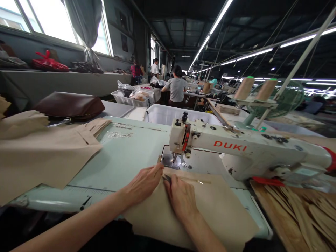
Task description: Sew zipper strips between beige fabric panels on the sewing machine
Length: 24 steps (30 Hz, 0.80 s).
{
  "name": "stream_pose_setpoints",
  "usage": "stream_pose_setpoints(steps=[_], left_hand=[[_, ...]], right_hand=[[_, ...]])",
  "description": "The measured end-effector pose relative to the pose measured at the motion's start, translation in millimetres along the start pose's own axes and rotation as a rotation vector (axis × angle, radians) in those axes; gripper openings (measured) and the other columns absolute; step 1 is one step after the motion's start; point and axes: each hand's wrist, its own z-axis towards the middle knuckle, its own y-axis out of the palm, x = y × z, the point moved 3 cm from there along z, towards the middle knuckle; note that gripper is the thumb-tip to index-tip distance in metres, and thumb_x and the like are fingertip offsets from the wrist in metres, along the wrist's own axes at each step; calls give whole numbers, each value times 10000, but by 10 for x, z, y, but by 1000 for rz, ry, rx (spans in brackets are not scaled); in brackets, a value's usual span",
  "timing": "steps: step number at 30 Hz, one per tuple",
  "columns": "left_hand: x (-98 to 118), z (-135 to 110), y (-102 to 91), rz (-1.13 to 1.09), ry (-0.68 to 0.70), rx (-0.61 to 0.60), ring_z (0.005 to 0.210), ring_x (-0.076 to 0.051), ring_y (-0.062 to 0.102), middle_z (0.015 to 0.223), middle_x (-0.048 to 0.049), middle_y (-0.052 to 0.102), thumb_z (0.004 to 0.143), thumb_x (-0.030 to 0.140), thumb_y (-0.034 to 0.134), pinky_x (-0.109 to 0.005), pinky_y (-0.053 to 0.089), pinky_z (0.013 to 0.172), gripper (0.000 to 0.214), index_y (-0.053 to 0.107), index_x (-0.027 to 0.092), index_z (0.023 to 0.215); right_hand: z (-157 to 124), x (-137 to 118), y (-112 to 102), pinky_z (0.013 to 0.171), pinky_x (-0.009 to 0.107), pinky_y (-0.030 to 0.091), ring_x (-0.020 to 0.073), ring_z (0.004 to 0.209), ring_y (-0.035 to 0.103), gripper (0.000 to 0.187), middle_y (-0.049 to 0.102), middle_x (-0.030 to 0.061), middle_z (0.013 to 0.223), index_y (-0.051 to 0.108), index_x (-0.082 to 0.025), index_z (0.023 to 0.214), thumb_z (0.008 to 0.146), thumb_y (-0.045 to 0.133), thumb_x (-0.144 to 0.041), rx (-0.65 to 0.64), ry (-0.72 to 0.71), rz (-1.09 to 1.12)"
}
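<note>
A beige fabric panel (210, 206) with a zipper (200, 181) set along its upper part lies over the front of the sewing table. My left hand (145, 182) pinches the panel's top edge, just in front of the sewing machine's needle plate (172, 161). Close beside it, my right hand (182, 196) is closed around a small dark metal tool, apparently thread snips (166, 177), whose tip points at the left fingertips. Most of that tool is hidden in the palm. The white sewing machine (236, 140) stands directly beyond both hands, its needle above the plate.
Stacked beige panels (47, 150) cover the table's left side, near a brown leather bag piece (70, 105). A board with beige strips (301, 213) is at right. A white bin (181, 113) stands behind the machine, with thread cones (244, 88) on a stand. Several people work farther back.
</note>
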Motion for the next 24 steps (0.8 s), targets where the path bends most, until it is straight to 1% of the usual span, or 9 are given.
stream_pose_setpoints(steps=[7,11,15,17,19,20,22,23,24], left_hand=[[-7,-29,12,9,12,37,955,-235,666,1175,-137,590,990,53,326,-374,592,837,271,580,132,1042],[-28,-38,29,4,-14,49,948,-214,676,1185,-131,592,1011,78,302,-358,585,864,288,566,136,1110],[-34,-105,1,-35,-22,54,933,-212,688,1211,-148,591,988,46,268,-355,594,835,332,570,125,1104],[-41,-172,-23,-94,-25,58,991,-210,688,1244,-143,587,995,71,272,-342,594,853,333,571,142,1124],[-61,-250,-41,-170,-45,73,1073,-195,679,1314,-123,572,1021,128,283,-322,579,915,328,552,171,1204],[-70,-288,-47,-191,-44,88,1115,-193,670,1354,-112,564,1030,159,296,-319,568,946,326,537,184,1249],[-81,-354,-44,-212,-29,125,1171,-204,653,1405,-82,560,1034,211,335,-326,547,993,340,505,205,1329],[-82,-380,-33,-213,-20,141,1189,-214,646,1427,-66,553,1031,245,369,-335,542,1006,351,491,216,1358],[-83,-403,-15,-211,-18,158,1201,-230,640,1448,-52,542,1022,290,411,-350,543,1011,367,484,228,1377]], right_hand=[[45,-23,-51,587,290,433,253,794,722,220,731,75,902,611,-173,1015,1038,476,-344,-33,-16,52],[77,-62,-13,591,274,418,241,810,720,221,737,57,906,616,-183,1006,1046,463,-337,-32,-25,62],[-62,20,-72,580,262,383,217,740,704,270,728,42,858,603,-200,989,1061,396,-357,17,-5,82],[-193,269,-264,573,265,366,204,693,685,336,711,32,800,593,-212,958,1070,327,-385,100,32,131],[-321,725,-619,569,277,357,207,654,663,403,692,34,755,588,-217,962,1073,265,-431,258,153,152],[-379,1021,-850,565,287,354,218,631,649,436,682,44,736,587,-211,980,1068,247,-469,379,256,132],[-480,1672,-1340,573,313,363,247,634,631,468,683,98,795,567,-176,1103,1046,260,-525,656,553,2],[-506,1979,-1556,596,337,381,266,652,629,495,679,140,825,557,-147,1128,1040,252,-527,764,681,-84],[-505,2259,-1727,630,369,406,288,681,633,512,671,181,850,550,-117,1142,1037,240,-509,827,778,-152]])
